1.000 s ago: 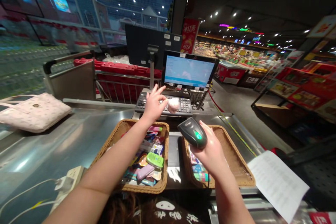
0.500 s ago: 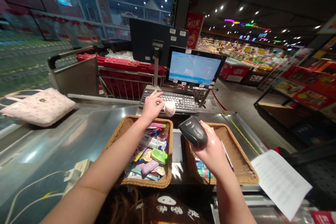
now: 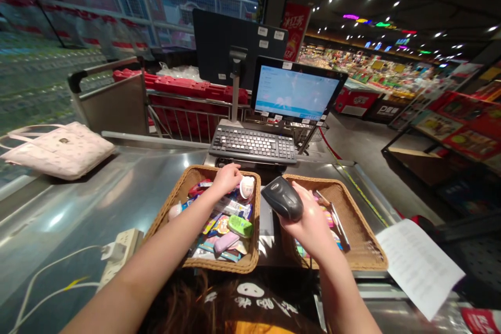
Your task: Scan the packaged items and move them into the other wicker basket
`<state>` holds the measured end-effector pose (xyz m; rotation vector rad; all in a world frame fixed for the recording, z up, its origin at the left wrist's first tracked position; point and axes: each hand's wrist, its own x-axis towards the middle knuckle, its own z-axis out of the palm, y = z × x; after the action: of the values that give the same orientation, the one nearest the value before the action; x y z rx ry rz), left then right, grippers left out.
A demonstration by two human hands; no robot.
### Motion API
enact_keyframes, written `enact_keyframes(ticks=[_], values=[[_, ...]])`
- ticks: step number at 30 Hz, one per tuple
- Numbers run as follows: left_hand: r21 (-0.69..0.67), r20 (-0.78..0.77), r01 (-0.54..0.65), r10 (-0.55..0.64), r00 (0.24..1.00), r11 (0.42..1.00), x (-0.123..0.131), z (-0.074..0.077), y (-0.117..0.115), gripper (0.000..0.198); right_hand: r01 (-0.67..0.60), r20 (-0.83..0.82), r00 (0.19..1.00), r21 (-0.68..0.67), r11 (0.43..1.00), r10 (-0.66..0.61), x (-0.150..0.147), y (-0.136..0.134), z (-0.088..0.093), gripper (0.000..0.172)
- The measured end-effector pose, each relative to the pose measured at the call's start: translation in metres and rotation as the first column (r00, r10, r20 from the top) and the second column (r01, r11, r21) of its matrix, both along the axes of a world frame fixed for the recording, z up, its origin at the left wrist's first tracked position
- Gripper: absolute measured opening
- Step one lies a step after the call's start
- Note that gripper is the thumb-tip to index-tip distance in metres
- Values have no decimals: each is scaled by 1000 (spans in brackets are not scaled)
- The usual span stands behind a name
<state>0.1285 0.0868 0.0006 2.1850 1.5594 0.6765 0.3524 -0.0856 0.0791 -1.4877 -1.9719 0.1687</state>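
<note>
My left hand [image 3: 228, 179] is over the far side of the left wicker basket [image 3: 255, 235], its fingers bent together; whether they hold anything is hidden. Just right of the fingertips a small white-and-pink round item [image 3: 247, 187] rests in that basket. Around it are small packets, a green item [image 3: 240, 226] and a lilac item [image 3: 226, 242]. My right hand [image 3: 307, 216] grips a black handheld scanner [image 3: 282, 198] above the near left part of the right wicker basket [image 3: 366, 245], which holds colourful packets and a thin pen-like item [image 3: 340, 225].
Beyond the baskets stand a black keyboard [image 3: 253, 144] and a lit monitor [image 3: 295, 91]. A pale handbag [image 3: 64, 150] lies at the left, a power strip [image 3: 123, 250] nearer. Paper [image 3: 420, 263] lies at the right. A cart [image 3: 180, 115] stands behind the counter.
My left hand has moved from the keyboard down to the left basket. The white-and-pink item, earlier beside that hand at the keyboard, is now in the basket. The scanner has shifted slightly left.
</note>
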Motion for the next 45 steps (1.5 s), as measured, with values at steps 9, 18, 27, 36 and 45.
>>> enact_keyframes(ticks=[9, 18, 27, 36, 45], values=[[65, -193, 56, -42, 980, 996, 8, -3, -15, 20, 18, -65, 998, 13, 1000, -17, 7, -6, -6, 44], [216, -212, 369, -325, 922, 904, 79, 24, -26, 25, 204, -95, 974, -26, 979, -206, 51, -34, -12, 53], [194, -236, 718, -679, 695, 668, 204, 11, -50, 29, 509, -65, 860, 25, 860, -507, 130, -80, -12, 56], [83, -429, 883, -783, 449, 461, 315, -42, -77, 26, 654, -107, 757, 113, 748, -645, 182, -108, -13, 53], [89, -512, 829, -689, 514, 552, 365, -93, -93, 29, 661, -127, 750, 116, 741, -649, 203, -110, -17, 47]])
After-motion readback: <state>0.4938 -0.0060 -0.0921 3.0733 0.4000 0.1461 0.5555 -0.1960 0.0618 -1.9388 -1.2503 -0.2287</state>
